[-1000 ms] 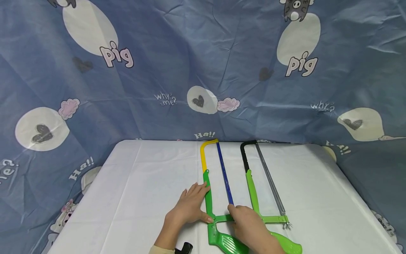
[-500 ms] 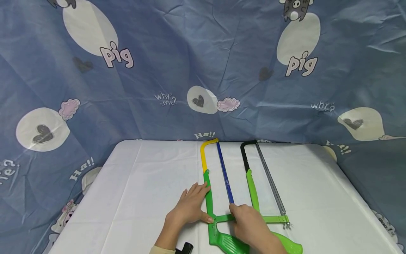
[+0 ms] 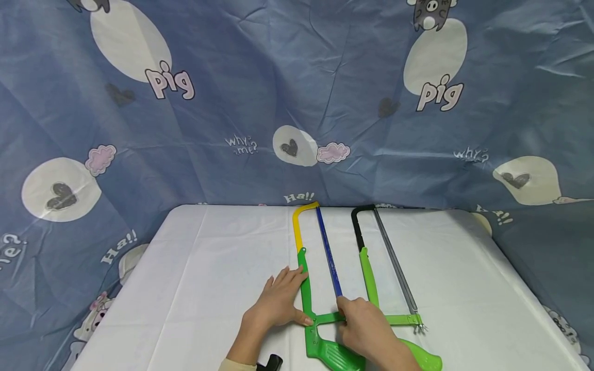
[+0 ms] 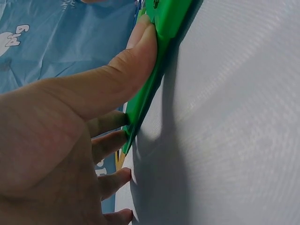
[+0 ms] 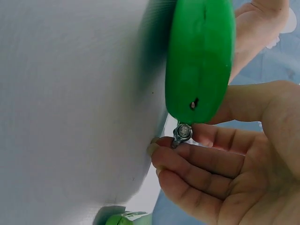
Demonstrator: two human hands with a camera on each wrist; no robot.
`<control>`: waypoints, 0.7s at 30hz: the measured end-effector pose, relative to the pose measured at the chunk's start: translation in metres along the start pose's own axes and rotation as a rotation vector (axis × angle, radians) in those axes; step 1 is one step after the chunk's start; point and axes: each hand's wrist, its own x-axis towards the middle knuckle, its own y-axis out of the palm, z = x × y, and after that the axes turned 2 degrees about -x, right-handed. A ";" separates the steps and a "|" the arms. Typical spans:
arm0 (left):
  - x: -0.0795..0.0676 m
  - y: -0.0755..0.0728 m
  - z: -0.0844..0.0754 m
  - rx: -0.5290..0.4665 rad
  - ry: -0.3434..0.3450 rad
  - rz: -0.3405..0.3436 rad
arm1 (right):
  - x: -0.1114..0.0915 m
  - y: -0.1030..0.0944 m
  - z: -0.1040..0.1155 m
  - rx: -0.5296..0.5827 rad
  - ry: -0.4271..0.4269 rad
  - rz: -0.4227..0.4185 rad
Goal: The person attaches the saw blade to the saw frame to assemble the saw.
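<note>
Left hand (image 3: 276, 300) rests spread on left hacksaw (image 3: 306, 294), right hand (image 3: 364, 325) pinches its bolt (image 5: 183, 131); probably stiff, lightish, grab the handle (image 3: 341, 355).

1 grn/yellow hacksaw (image 3: 306, 291) & 1 lt-grn/blk hacksaw (image 3: 369, 278), tot. 2; 1 blue blade (image 3: 329, 252), 1 grey blade (image 3: 395, 257); 2 bare hands (image 3: 278, 301).
</note>
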 end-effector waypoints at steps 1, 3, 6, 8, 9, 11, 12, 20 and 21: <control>0.000 0.000 0.000 0.001 0.000 0.000 | 0.000 0.000 0.000 -0.001 0.002 -0.001; 0.000 0.000 0.000 -0.001 0.001 -0.001 | 0.000 0.000 0.000 -0.004 0.003 -0.005; -0.001 0.000 -0.001 0.000 0.008 -0.004 | -0.001 0.000 0.000 -0.006 0.003 -0.008; -0.001 0.000 -0.001 -0.002 0.010 -0.005 | 0.000 0.000 0.000 0.001 0.005 -0.003; -0.001 0.000 -0.001 -0.003 0.011 -0.005 | 0.000 0.000 0.000 0.004 0.007 -0.002; -0.002 -0.001 -0.002 -0.002 0.012 -0.006 | 0.000 0.000 0.000 0.011 0.014 0.001; -0.002 -0.001 -0.002 -0.003 0.012 -0.004 | -0.001 0.000 0.000 0.014 0.018 0.000; -0.002 0.000 -0.002 -0.009 0.010 -0.004 | -0.001 -0.002 0.002 0.026 0.036 0.001; -0.001 0.000 -0.001 -0.008 0.008 -0.004 | -0.001 -0.002 0.002 0.028 0.039 0.008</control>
